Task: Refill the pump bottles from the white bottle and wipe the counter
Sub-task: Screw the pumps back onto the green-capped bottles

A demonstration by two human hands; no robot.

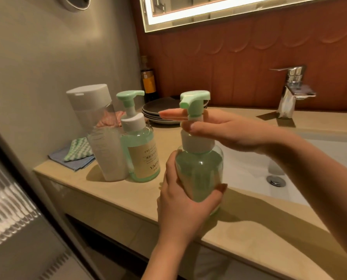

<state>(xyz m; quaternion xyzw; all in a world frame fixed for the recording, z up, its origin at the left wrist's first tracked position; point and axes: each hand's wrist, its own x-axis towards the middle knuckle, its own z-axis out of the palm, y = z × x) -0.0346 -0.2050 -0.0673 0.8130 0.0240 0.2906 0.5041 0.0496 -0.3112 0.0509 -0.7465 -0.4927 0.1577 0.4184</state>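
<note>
Head view: right of the white bottle [102, 142], the pump bottle [200, 168] is clasped by the left grip [180, 199], its collar pinched by the right grip [229, 130]; it is best kept upright while unscrewed.

**Light and picture quality**

Light: dim, warm; source, lit mirror [249, 16] strip above. Shadows: my arms [314, 170] throw broad dark bands across the counter [112, 190]. Glare: chrome tap [292, 77]; ribbed glass [9, 205], lower left. Blur: slight on my right hand [225, 129] and the bottle [198, 170] it holds. Distortion: wide-angle bending toward the edges.
</note>
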